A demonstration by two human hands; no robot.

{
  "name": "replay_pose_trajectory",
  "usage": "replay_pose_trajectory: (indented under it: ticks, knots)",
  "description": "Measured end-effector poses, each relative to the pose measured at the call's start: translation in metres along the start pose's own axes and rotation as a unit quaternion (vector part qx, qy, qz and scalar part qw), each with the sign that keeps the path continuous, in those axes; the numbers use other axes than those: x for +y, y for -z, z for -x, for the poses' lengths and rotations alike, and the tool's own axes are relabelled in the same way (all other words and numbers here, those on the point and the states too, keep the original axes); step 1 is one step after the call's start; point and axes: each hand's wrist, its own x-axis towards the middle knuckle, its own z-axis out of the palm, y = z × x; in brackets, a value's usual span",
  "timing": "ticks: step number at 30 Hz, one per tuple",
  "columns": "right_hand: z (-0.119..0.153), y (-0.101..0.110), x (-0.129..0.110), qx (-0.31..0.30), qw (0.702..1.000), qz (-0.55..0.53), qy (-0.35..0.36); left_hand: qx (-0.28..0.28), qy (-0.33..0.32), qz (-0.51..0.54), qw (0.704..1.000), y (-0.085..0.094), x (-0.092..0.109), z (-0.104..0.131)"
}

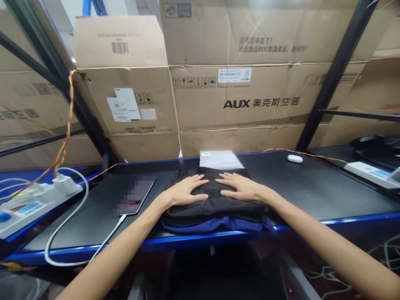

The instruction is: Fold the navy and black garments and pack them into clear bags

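Note:
A folded black garment (pixel 215 210) lies near the front edge of the dark tabletop. Beneath it a blue cloth (pixel 212 225) shows along the front. My left hand (pixel 189 190) rests flat on the left half of the black garment, fingers spread and pointing inward. On the right half lies my right hand (pixel 239 187), also flat with its fingers apart. The fingertips of the two hands face each other with a small gap between. Right behind the garment sits a clear plastic packet (pixel 220 159) with a small white label.
A phone (pixel 137 198) with a white charging cable (pixel 84 196) lies to the left. Power strips stand at the far left (pixel 40 200) and right (pixel 371 173). A small white case (pixel 295 158) is at the back right. Cardboard (pixel 250 104) walls the rear between black posts.

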Motion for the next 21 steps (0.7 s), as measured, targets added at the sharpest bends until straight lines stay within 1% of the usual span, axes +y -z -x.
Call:
replay_pose_trajectory:
  ticks: [13,21]
  knots:
    - [0.0002,0.0006,-0.0013,-0.002,1.0,0.003,-0.001,-0.002,-0.003,-0.001,1.0,-0.0005,-0.0014,-0.0006]
    - [-0.0009,-0.0023,0.0033,0.006,1.0,-0.008,0.005,-0.008,0.003,-0.004,1.0,0.0001,-0.0001,0.0001]
